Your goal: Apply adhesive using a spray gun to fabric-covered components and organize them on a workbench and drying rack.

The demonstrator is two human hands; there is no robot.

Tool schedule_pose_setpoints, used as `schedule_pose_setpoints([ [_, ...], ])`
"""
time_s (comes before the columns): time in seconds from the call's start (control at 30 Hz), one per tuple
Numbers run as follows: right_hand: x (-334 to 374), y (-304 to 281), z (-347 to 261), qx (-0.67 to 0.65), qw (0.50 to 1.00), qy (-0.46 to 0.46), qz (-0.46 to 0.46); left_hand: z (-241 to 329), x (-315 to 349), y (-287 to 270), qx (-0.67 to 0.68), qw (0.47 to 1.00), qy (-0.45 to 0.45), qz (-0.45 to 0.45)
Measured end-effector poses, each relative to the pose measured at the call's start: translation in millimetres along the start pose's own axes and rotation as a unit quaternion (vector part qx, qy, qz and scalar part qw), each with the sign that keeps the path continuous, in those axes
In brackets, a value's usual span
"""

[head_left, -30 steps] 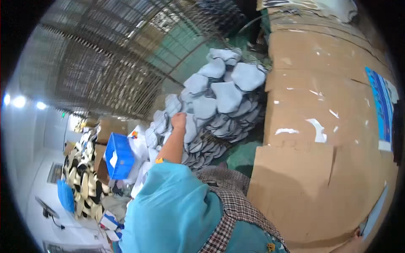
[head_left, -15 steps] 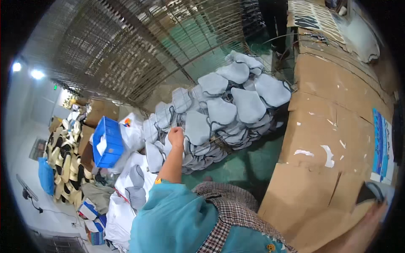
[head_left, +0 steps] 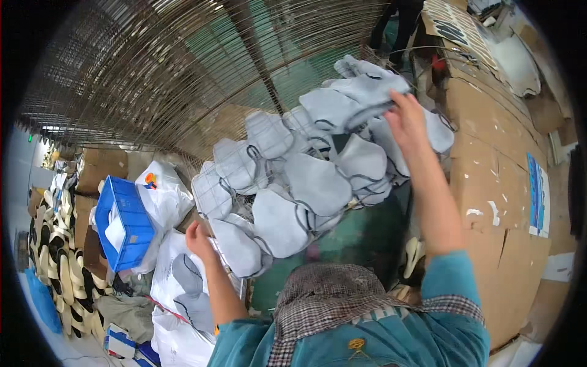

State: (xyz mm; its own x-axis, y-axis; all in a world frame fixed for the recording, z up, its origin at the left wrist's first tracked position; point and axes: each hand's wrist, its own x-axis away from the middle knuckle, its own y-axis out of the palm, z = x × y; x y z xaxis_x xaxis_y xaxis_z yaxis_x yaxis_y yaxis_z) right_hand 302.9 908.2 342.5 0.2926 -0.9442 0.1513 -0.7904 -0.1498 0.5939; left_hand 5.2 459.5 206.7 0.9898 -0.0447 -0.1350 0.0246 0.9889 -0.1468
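Several rows of grey fabric pieces (head_left: 318, 183) lie overlapped in front of me, rounded at one end, with dark curved edging, shaped rather like shoe uppers. At the far right of the pile, my right hand (head_left: 406, 119) grips the edge of one grey fabric piece (head_left: 370, 92) between thumb and fingers. That piece is tilted over its neighbours. Low on the left, my left hand (head_left: 200, 240) is beside the pile's near left end, its fingers loosely bent and apart, with nothing visible in them.
A wire rack (head_left: 153, 79) rises behind the pile. Left are a blue crate (head_left: 125, 223), white sacks (head_left: 165, 189) and a heap of cream and black sole-shaped pieces (head_left: 64, 257). A cardboard-covered table (head_left: 501, 165) runs along the right. Another person's dark-clothed legs (head_left: 403, 27) show at the back.
My right hand has swung from the cardboard table to the pile's far end and grips a grey piece. My left hand has drawn back left, its fist loosened. The view has turned.
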Motion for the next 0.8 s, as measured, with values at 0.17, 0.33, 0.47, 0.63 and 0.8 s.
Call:
schedule_pose_setpoints([
  [0.17,-59,73,161,-0.144,0.989,0.016,-0.007,-7,-50,-103,-0.047,0.996,-0.052,0.062],
  [0.33,-27,29,270,0.063,0.963,0.255,0.054,-35,-71,-139,-0.051,0.996,-0.053,0.048],
  [0.47,50,-50,270,0.035,0.967,0.243,0.070,-46,-85,-95,-0.041,0.994,-0.098,-0.011],
  [0.63,210,-184,171,0.052,0.970,0.171,0.164,-15,-65,45,0.020,0.973,-0.095,-0.212],
  [0.8,478,-288,79,0.037,0.898,0.011,0.439,36,76,151,0.131,0.874,-0.076,-0.461],
])
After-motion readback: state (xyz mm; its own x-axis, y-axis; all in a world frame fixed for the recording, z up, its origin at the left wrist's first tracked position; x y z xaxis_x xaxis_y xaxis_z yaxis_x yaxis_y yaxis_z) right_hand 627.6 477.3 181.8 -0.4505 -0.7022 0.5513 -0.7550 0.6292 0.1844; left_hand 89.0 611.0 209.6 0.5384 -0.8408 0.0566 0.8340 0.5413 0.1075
